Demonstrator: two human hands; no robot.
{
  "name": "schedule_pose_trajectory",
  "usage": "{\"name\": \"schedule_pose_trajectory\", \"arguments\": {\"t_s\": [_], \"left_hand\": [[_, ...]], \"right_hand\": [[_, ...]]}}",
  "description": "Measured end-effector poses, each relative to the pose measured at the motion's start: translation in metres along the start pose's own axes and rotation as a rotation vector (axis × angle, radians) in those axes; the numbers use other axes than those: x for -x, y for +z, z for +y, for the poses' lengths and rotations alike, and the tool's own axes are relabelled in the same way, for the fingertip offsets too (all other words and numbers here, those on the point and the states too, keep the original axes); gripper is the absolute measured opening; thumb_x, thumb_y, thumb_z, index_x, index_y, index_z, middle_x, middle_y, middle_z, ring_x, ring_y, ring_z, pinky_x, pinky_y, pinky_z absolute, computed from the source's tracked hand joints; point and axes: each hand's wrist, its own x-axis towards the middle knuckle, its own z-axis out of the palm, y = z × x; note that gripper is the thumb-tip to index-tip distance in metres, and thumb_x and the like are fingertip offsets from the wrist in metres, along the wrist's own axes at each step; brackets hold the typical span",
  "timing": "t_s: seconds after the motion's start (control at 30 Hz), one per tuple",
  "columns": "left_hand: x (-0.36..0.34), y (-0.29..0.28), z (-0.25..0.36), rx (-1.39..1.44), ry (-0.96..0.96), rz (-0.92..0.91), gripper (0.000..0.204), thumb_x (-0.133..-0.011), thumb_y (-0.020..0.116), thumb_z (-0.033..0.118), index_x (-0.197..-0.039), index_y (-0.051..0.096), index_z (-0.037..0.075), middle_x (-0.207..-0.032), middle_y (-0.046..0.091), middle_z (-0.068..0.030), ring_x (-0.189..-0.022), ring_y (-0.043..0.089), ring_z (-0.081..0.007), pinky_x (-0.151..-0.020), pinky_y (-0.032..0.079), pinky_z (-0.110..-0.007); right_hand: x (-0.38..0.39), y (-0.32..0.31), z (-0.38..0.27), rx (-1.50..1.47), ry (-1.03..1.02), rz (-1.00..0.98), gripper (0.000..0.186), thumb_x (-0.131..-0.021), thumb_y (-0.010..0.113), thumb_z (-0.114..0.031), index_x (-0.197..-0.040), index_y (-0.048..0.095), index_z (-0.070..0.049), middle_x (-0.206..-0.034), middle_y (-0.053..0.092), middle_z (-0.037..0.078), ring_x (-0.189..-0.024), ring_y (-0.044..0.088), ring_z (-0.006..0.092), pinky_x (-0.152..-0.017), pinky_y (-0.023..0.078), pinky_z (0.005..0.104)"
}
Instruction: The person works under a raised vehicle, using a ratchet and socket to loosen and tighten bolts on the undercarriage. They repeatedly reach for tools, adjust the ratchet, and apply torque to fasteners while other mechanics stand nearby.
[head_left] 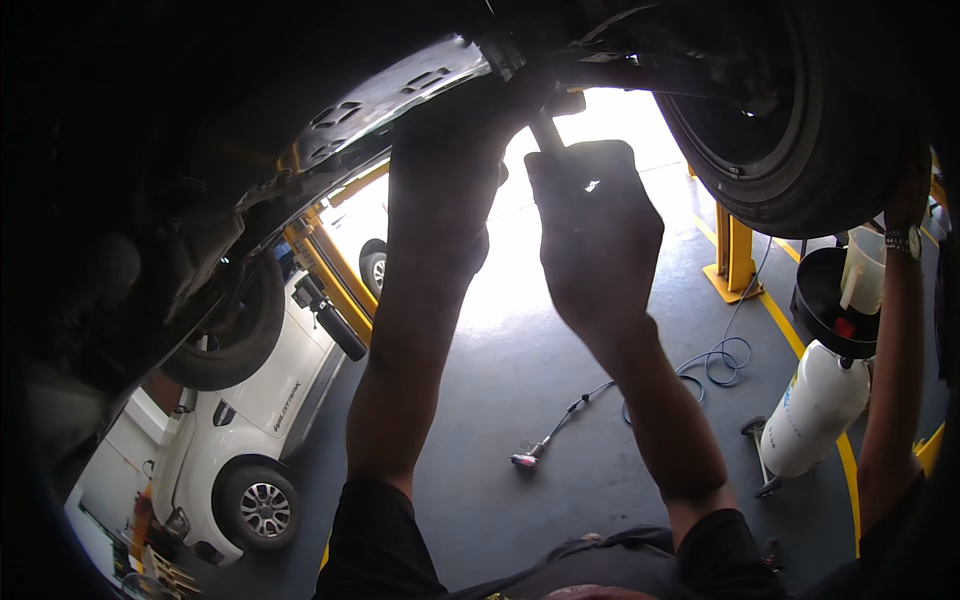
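Observation:
Seen in silhouette beneath a raised car, my left hand (450, 150) reaches up against the dark undercarriage (530, 70) beside a perforated metal plate (390, 85); its fingers are lost in shadow. My right hand (595, 215) is closed on a bar-shaped tool (547, 132), whose upper end meets dark parts near my left hand. A car wheel (760, 190) hangs just to the right of both hands.
A co-worker's watched arm (895, 380) reaches to that wheel. Near it stand a yellow lift post (735, 255) and a white tank with black pan (805, 410). An air hose tool (525, 457) lies on the grey floor. A white vehicle (250, 420) is at left.

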Motion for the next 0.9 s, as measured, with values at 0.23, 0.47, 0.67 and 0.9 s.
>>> {"name": "schedule_pose_trajectory", "arguments": {"t_s": [0.23,0.47,0.67,0.9], "left_hand": [[-0.003,-0.012,-0.01,-0.087,0.167,-0.107,0.033,-0.09,0.067,0.001,-0.121,0.067,0.013,-0.089,0.073,-0.0054,-0.061,0.062,-0.0135,-0.054,0.049,-0.024],[0.001,-0.016,-0.004,-0.411,0.372,-0.008,0.03,-0.087,0.07,0.002,-0.114,0.071,0.015,-0.084,0.073,-0.0032,-0.052,0.054,-0.011,-0.051,0.046,-0.023],[0.002,-0.009,0.003,-0.118,0.053,-0.105,0.023,-0.093,0.065,0.014,-0.114,0.071,0.011,-0.087,0.07,-0.0016,-0.061,0.055,-0.0101,-0.053,0.041,-0.025],[0.001,-0.014,0.006,-0.019,-0.081,-0.135,0.038,-0.102,0.057,0.035,-0.118,0.07,0.003,-0.081,0.072,-0.0025,-0.053,0.031,-0.0056,-0.054,0.026,-0.026]], "right_hand": [[-0.001,-0.002,-0.011,-0.401,0.435,-0.179,0.032,-0.105,0.054,-0.034,-0.092,0.055,-0.004,-0.06,0.05,0.002,-0.047,0.049,0.0086,-0.044,0.037,0.024],[0.008,0.004,-0.01,0.064,-0.028,0.012,0.02,-0.095,0.071,-0.017,-0.089,0.057,-0.004,-0.074,0.061,0.005,-0.052,0.055,0.011,-0.047,0.043,0.0261],[-0.01,-0.013,-0.009,-0.911,0.767,-0.311,0.032,-0.107,0.047,-0.023,-0.083,0.056,-0.004,-0.063,0.055,0.002,-0.046,0.044,0.007,-0.044,0.033,0.0224],[0.0,-0.008,-0.018,-0.365,0.277,-0.157,0.017,-0.103,0.057,-0.015,-0.091,0.059,-0.002,-0.072,0.063,0.006,-0.05,0.056,0.0096,-0.046,0.04,0.0205]]}}
